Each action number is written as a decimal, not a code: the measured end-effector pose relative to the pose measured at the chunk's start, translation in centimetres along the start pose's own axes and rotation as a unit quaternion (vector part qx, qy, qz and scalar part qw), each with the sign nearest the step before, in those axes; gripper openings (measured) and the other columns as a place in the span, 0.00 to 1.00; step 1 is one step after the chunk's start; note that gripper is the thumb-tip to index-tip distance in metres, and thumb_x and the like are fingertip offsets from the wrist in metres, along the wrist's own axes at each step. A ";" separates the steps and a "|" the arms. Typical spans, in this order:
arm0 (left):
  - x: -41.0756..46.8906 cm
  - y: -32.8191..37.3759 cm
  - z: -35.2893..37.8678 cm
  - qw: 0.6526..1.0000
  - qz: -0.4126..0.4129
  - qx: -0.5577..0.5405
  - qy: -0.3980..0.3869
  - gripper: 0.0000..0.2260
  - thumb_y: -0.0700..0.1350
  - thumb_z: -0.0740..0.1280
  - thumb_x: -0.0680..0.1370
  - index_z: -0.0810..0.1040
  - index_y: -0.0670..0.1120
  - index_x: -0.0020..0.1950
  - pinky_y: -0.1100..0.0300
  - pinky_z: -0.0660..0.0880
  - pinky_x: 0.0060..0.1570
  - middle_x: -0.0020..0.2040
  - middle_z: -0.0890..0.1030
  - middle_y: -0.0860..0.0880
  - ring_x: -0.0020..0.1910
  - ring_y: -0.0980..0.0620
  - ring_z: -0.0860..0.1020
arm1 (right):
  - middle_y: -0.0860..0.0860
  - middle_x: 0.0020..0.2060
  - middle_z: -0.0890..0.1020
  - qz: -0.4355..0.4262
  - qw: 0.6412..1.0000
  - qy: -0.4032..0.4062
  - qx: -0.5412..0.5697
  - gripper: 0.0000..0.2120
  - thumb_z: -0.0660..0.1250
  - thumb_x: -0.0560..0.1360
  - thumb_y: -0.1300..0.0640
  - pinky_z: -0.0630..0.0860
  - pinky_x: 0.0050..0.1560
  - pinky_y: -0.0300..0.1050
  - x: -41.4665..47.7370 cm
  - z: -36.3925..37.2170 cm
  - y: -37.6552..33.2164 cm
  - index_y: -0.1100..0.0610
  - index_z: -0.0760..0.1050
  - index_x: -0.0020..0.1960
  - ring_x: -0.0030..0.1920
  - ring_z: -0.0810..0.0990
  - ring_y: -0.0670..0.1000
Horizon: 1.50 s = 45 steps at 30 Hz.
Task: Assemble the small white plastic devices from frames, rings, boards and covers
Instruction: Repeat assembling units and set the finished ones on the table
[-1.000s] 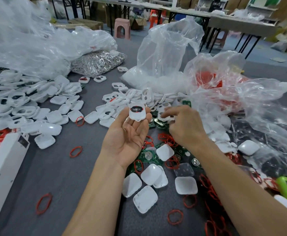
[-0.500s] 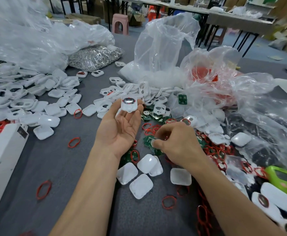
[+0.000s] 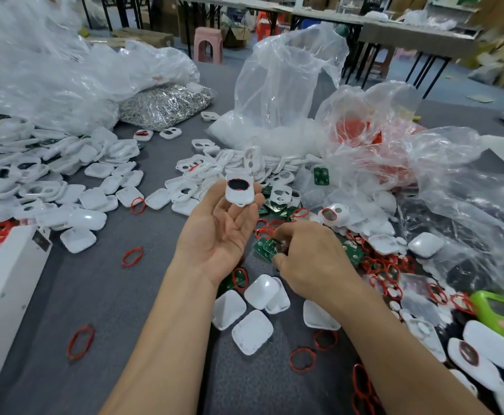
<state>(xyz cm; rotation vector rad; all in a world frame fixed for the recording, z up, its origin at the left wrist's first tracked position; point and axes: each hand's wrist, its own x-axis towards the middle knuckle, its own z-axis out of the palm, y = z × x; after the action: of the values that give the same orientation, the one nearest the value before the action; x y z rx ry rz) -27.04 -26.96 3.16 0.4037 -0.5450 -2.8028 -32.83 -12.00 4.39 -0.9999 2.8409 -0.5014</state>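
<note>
Now the right hand (image 3: 310, 262), up by the frame pile a sec ago, has been brought down onto the loose green circuit boards (image 3: 270, 245). Its grip is curled, with thumb & forefinger apparently pinched on one board. The small white plastic frame (image 3: 240, 191), red ring fitted, is kept raised in the left hand (image 3: 217, 235), grip half open, nipped betw. thumb & fingertips. Board-fitting is judged next. Over the grey tabletop (image 3: 119, 301) are scattered white square covers (image 3: 252, 330) & red rings (image 3: 131, 256). Clear plastic bags (image 3: 286, 85) are heaped behind, w/ a pink stool (image 3: 208, 44) beyond.
</note>
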 end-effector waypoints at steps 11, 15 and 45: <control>-0.4 -1.2 0.3 0.989 -0.045 0.110 -0.083 0.14 0.45 0.65 0.79 0.85 0.40 0.58 0.53 0.83 0.48 0.59 0.84 0.39 0.53 0.41 0.86 | 0.31 0.45 0.84 0.070 0.971 0.108 0.199 0.20 0.76 0.68 0.61 0.69 0.48 0.21 -2.3 -2.2 3.8 0.42 0.86 0.54 0.46 0.80 0.31; -0.5 -1.3 0.5 0.990 -0.046 0.117 -0.069 0.17 0.45 0.65 0.79 0.79 0.39 0.65 0.54 0.83 0.47 0.59 0.84 0.38 0.53 0.42 0.86 | 0.43 0.57 0.85 0.105 0.994 0.006 0.012 0.23 0.72 0.69 0.63 0.76 0.58 0.39 -3.3 -3.3 4.8 0.40 0.84 0.57 0.57 0.82 0.47; 0.2 -1.5 1.0 0.993 -0.046 0.099 -0.034 0.19 0.47 0.68 0.76 0.78 0.39 0.64 0.55 0.83 0.45 0.56 0.85 0.39 0.49 0.44 0.86 | 0.46 0.30 0.83 0.063 0.935 0.073 0.342 0.11 0.72 0.73 0.64 0.75 0.37 0.41 1.5 -2.5 5.3 0.51 0.80 0.36 0.31 0.77 0.44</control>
<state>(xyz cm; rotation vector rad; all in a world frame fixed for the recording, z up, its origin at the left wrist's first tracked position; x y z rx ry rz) -27.85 -25.41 3.39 0.3813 -0.8455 -2.8687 -37.59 -8.41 4.99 -0.6532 2.4798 -1.4580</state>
